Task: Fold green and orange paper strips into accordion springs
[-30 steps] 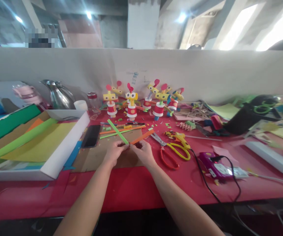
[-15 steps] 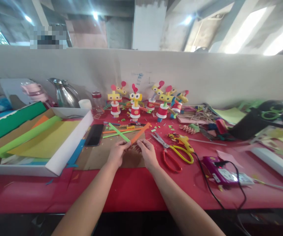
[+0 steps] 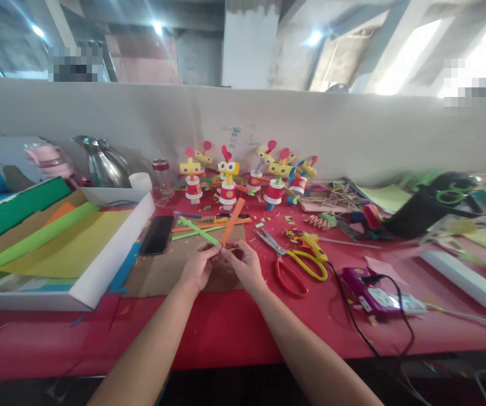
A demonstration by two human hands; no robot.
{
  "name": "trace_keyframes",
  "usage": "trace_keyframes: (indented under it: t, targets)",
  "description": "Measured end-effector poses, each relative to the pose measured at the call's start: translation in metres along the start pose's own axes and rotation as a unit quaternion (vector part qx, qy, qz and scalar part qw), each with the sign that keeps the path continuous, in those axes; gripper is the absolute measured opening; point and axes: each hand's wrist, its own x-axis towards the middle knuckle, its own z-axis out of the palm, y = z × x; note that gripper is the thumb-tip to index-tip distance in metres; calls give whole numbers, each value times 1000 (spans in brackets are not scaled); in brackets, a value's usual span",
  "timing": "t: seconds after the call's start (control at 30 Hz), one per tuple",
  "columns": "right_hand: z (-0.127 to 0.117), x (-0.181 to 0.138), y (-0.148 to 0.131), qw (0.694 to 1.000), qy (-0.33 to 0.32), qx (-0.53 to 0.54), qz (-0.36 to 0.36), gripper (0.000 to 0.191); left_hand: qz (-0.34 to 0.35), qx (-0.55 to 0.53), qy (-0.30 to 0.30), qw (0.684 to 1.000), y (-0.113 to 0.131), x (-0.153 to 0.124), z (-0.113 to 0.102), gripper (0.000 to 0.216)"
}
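Pale partition [image 3: 141, 113] runs across the far side of my red-covered desk [image 3: 234, 330], with concrete pillars and bright lights above it. Taking clock directions from my hands, straight ahead at twelve stand several paper figures [image 3: 228, 193] with red bodies, yellow heads and coiled arms. Close in front of me, above a piece of brown cardboard [image 3: 154, 277], my left hand [image 3: 198, 266] and right hand [image 3: 245, 264] nearly meet, fingertips drawn together, pinching the near ends of a green paper strip [image 3: 203, 233] and an orange paper strip [image 3: 233, 222]. These join in a V, the green arm pointing to eleven and the orange one to just past twelve; I cannot tell exactly which fingers grip which layer. More strips and small paper coils [image 3: 220, 220] lie just beyond. At ten rests a black phone [image 3: 157, 235], and at nine a white box [image 3: 114, 248] full of coloured sheets. Open-bladed scissors [image 3: 292, 256] with red and yellow handles lie at three, beside a yellow glue gun [image 3: 312, 242] slightly farther off. At four sits a purple power socket [image 3: 367, 290], with a black plug in it.
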Motion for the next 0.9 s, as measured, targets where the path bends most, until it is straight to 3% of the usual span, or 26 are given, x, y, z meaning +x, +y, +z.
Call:
trace_keyframes:
  t: [0.33,0.63,0.9]
  targets:
    - [-3,2,2,999,25,-29,5,22,8,35,23,999,-3,5,-6,16]
    - [-1,1,3,998,24,23,47,15,26,94,49,994,-9,4,-3,26]
    - [1,1,1,998,15,21,53,19,39,59,64,995,-11,10,-8,22]
